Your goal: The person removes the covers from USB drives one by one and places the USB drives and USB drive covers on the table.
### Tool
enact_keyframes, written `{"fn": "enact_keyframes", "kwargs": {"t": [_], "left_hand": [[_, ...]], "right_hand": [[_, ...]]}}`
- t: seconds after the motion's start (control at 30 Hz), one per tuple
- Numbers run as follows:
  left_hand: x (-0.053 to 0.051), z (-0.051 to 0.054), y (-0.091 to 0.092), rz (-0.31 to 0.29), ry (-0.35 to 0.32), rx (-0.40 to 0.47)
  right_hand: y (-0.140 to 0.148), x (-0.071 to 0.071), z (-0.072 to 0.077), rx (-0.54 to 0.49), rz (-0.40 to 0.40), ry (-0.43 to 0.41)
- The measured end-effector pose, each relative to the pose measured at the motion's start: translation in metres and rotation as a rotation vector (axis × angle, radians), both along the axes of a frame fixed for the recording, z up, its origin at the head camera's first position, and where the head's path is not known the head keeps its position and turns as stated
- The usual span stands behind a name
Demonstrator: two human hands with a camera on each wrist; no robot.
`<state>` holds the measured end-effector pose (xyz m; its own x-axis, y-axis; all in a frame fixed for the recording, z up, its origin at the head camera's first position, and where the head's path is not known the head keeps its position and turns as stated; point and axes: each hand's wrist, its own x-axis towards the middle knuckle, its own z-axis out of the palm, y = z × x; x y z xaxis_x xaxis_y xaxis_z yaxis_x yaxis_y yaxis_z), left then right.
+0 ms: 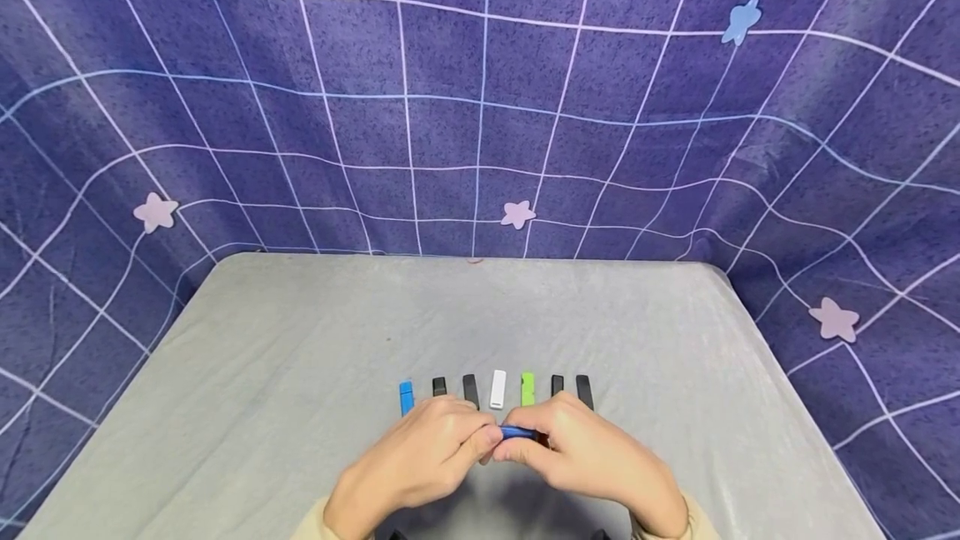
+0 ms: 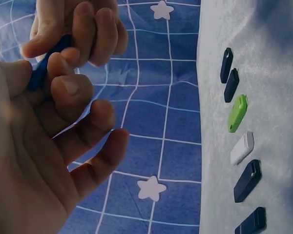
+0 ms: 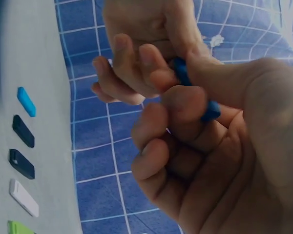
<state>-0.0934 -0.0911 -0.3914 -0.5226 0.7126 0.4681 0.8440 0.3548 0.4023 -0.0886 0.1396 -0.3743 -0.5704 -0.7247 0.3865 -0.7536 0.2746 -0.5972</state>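
A dark blue USB flash drive (image 1: 517, 432) is held above the grey tabletop, between both hands. My left hand (image 1: 427, 450) pinches its left end with thumb and index finger. On its right end, my right hand (image 1: 588, 450) has the same kind of pinch. In the left wrist view the blue drive (image 2: 39, 73) slants between the fingertips, partly covered by them. The right wrist view shows two blue parts of the drive (image 3: 211, 111), with right-hand fingers hiding the middle. Whether its cap is on or off I cannot tell.
Beyond the hands, a row of several sticks lies on the grey cloth (image 1: 300, 340): light blue (image 1: 407, 397), white (image 1: 498, 388), green (image 1: 527, 388) and several black ones, such as the rightmost black stick (image 1: 585, 391). A purple grid-patterned curtain (image 1: 450, 132) surrounds the table.
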Motion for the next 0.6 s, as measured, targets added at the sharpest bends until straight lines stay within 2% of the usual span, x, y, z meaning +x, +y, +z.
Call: {"fn": "enact_keyframes", "kwargs": {"t": [0.13, 0.23, 0.43, 0.6], "left_hand": [[-0.001, 0.002, -0.002, -0.033, -0.115, -0.024], [-0.001, 0.005, -0.001, -0.05, -0.151, -0.008], [-0.001, 0.007, 0.003, -0.071, -0.096, 0.046], [-0.002, 0.007, 0.002, -0.118, -0.051, 0.064]], "right_hand": [[0.002, 0.0, 0.005, 0.027, 0.006, -0.058], [0.004, -0.002, 0.006, 0.032, 0.014, -0.061], [0.005, -0.004, 0.009, 0.013, 0.042, 0.011], [0.006, -0.003, 0.012, 0.005, 0.05, 0.014]]}}
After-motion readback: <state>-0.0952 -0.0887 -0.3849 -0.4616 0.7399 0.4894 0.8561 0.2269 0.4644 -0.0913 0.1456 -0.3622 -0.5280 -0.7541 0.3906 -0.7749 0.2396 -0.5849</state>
